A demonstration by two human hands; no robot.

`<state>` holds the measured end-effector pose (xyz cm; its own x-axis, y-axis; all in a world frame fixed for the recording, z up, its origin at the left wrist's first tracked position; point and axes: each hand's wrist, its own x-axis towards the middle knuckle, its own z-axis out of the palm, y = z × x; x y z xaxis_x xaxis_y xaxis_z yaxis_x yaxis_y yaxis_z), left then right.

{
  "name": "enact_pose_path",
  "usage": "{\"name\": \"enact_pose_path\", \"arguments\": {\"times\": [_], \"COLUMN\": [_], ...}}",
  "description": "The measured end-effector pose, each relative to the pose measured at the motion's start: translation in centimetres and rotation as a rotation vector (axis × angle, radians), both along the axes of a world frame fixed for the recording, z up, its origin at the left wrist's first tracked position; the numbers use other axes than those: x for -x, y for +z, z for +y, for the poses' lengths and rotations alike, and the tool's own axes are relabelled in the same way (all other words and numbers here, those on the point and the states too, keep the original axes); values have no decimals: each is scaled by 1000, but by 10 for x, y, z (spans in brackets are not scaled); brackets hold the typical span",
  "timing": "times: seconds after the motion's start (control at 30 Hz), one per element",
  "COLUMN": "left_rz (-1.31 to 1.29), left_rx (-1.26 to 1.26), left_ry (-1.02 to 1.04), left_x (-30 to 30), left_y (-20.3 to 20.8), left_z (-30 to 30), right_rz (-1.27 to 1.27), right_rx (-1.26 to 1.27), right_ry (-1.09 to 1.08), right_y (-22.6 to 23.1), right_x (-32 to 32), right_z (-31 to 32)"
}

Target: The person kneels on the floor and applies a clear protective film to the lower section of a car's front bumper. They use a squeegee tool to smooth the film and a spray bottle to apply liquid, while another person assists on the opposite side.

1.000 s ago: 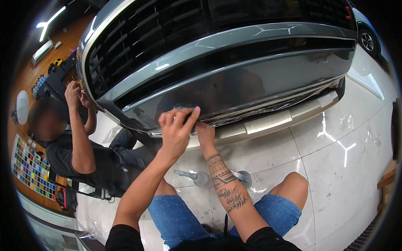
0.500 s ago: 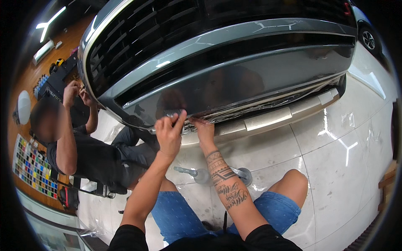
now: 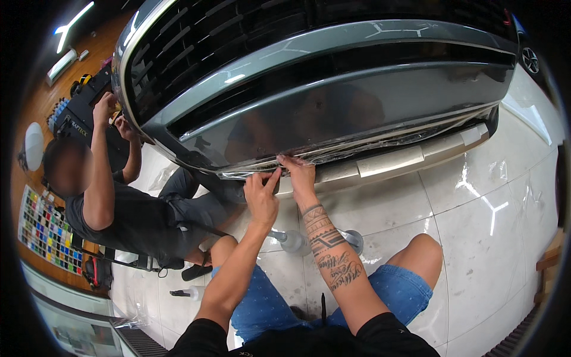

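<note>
Both hands are at the lower edge of a dark grey car bumper (image 3: 262, 125), where a strip of loose, crinkled clear film (image 3: 380, 140) runs along the edge. My left hand (image 3: 262, 195) is closed just under that edge, its index finger pointing up against the film; whatever lies between its fingers is hidden. Beside it, slightly higher, my right hand (image 3: 299, 177) has its fingertips pinched on the film. Below the film is a silvery lower trim (image 3: 389, 162). Glossy reflections cover the panel above my hands.
A co-worker (image 3: 140, 214) sits at the left, hands raised to the car's corner. Two spray bottles (image 3: 294, 243) (image 3: 352, 240) stand on the tiled floor behind my right forearm; another bottle (image 3: 193, 293) is left of my leg. A board of colour samples (image 3: 50, 232) is farther left.
My left hand has dropped from the panel's face to its lower edge and moved right, close to my right hand. The view has shifted slightly. The co-worker's hands remain at the car's corner.
</note>
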<state>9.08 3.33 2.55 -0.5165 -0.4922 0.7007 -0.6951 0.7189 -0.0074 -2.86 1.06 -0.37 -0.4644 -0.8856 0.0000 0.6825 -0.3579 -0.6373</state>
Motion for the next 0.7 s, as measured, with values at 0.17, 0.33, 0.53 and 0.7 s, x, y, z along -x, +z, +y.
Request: {"name": "enact_pose_path", "arguments": {"times": [0.17,0.33,0.53,0.7], "left_rz": [292,-19,193,48], "left_rx": [156,108,125,119], "left_ry": [-75,-38,-28,56], "left_x": [26,19,22,31], "left_y": [58,22,26,9], "left_z": [7,-3,14,-2], "right_rz": [105,15,106,-2], "right_rx": [-35,26,-47,18], "right_ry": [-46,-10,1,12], "right_y": [-10,-2,-2,-1], "right_x": [16,8,13,9], "right_z": [0,-2,1,-2]}}
